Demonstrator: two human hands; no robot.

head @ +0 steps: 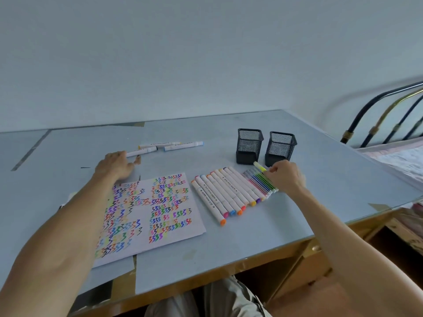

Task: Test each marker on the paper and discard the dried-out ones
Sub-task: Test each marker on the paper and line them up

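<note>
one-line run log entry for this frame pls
left hand: on white marker, far pile | right hand: pinching yellow marker from row | paper: covered in scribbles | mesh cups: look empty

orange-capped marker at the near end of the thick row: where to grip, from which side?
Grip the orange-capped marker mid-barrel, from above and its left: it lies flat, the paper side is open, and a neighbouring marker appears to touch its right flank.
</note>
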